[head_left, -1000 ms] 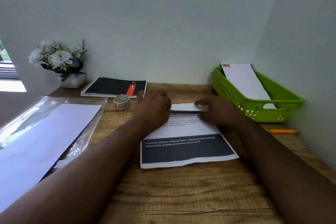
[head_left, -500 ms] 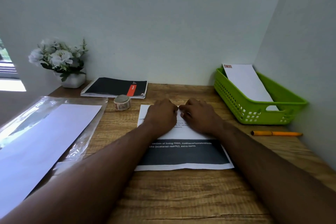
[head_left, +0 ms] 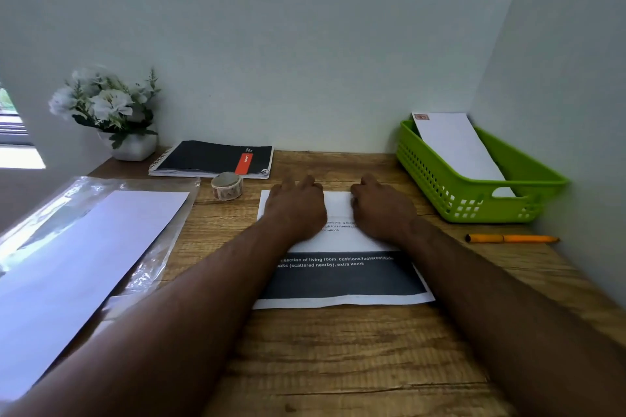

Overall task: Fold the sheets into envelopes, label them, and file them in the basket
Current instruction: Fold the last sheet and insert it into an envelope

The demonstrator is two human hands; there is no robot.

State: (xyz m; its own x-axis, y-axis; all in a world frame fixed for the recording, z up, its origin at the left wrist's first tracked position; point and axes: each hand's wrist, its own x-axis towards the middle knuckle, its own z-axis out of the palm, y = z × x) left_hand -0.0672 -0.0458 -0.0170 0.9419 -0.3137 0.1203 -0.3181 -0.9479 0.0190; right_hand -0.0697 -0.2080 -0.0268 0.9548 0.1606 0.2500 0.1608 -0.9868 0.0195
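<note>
Hands (head_left: 296,210) (head_left: 382,211) flat on sheet (head_left: 342,278) — fold edge, print partly hidden.

left hand (head_left: 295,210), right hand (head_left: 383,211) apparently flat, apart.

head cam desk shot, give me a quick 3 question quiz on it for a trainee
1. True or false: the green basket already holds a white envelope.
2. Which lies nearest the basket? A) tape roll B) orange pen C) notebook
3. Fill in: the left hand and right hand both press down on the far end of the ______.

Key: 1 true; 2 B; 3 printed sheet
</note>
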